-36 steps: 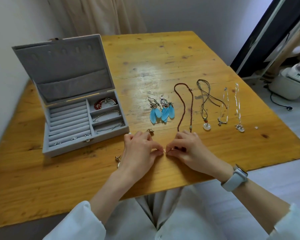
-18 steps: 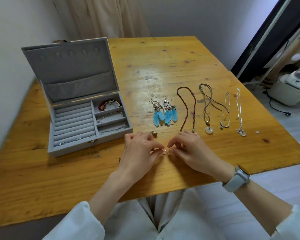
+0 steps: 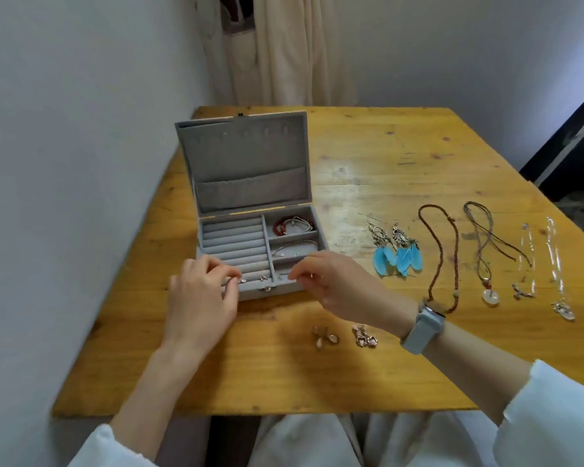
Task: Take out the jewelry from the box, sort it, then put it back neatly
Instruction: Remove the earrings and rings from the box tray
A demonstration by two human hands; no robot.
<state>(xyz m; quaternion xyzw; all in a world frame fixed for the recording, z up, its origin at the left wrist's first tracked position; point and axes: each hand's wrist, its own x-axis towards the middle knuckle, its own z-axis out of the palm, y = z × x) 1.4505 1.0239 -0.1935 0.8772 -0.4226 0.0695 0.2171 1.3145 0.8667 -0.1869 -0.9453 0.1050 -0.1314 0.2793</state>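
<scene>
L hand (image 3: 201, 291): at box's near-left corner, fingers curled, thumb + forefinger pinching a small silver stud (image 3: 241, 280) right at the nearest ring-roll slot. Holding it, not free.
R hand (image 3: 331, 281): over box's near-right edge, thumb + forefinger pinched on a tiny pale bit (image 3: 313, 275), prob. an earring back or post; too small to name. Watch (image 3: 422, 328) on that wrist.
Key relation: stud lies just fwd + right of L fingertips, slot directly under. Slot long axis runs left-right across the box, so the post likely needs to drop straight down into the groove, not slide along it. L hand clearly nearer to ring rolls; R hand nearer to the right-side compartments.
Jewelry box (image 3: 216, 291): grey, lid standing open, at desk's left-mid. Left half = ring rolls, a few small studs (image 3: 263, 278) already sitting in the nearest row. Right half = three compartments: far one w/ red bead bracelet (image 3: 282, 225), middle w/ thin silver chain (image 3: 294, 246), near one mostly hidden by R hand.
Near edge: two rose-gold earring pieces (image 3: 324, 337) + (image 3: 364, 337) loose on desk (image 3: 284, 375), just beside R forearm, apart from box.
Right of box: blue feather earrings (image 3: 397, 256), well apart from both hands.
Further right: brown bead necklace (image 3: 440, 254), cord necklace w/ white disc pendant (image 3: 486, 261), two clear/silver chains (image 3: 528, 261) + (image 3: 557, 271), laid in parallel, long axes running near-far.
Stage, as a guess: put-back underway, small studs first; most pieces not yet returned.
Risk: tiny stud could slip between rolls or bounce off the box's front lip.
</scene>
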